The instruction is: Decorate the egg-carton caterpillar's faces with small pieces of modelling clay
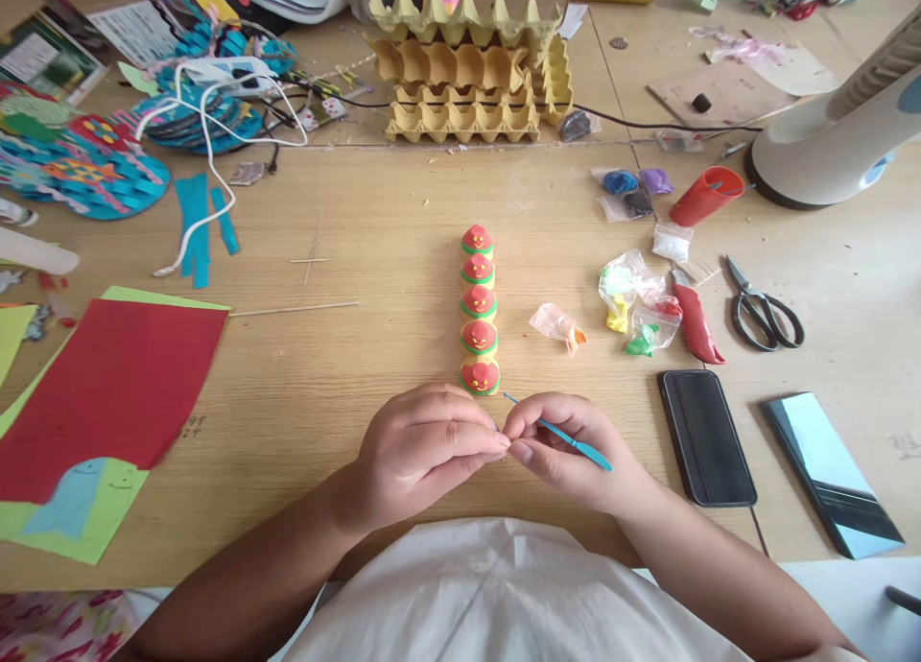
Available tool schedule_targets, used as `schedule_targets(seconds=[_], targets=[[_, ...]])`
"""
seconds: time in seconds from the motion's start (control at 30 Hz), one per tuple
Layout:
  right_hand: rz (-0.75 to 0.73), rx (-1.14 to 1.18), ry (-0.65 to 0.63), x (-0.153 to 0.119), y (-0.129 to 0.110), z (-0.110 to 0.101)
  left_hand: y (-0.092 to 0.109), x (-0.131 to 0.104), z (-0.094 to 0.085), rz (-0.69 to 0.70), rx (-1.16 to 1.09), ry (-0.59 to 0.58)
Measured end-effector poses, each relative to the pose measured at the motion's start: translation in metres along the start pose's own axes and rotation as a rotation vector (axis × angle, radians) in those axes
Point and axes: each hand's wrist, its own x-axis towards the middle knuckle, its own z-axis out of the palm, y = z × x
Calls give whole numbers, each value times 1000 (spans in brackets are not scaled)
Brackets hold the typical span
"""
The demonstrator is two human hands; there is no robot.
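My left hand (432, 446) is closed, its thumb and fingertips pinched together just in front of the row of clay heads. Whatever those fingers may hold is too small to make out. Fingertip to fingertip with it, my right hand (565, 475) is closed around a blue clay modelling tool (596, 456), which lies slantwise across the fingers. Beyond both hands runs a straight row of several rounded clay heads (479, 304), with red tops, green bands and small yellow faces. An orange clay packet (557, 328) lies right of the row.
On the right are clay packets (640, 302), a red utility knife (696, 321), scissors (764, 307), a red cup (707, 196) and two phones (709, 437). Egg cartons (460, 120) stand at the back. Coloured paper (136, 384) and a thin stick (295, 309) lie left.
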Motion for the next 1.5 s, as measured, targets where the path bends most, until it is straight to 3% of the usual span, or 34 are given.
schedule_targets(seconds=[1.17,1.5], targets=[[-39,-19,36,-1,2,1,3,-1,4,40,54,-11],[75,89,56,0,1,2,3,0,2,32,69,-1]])
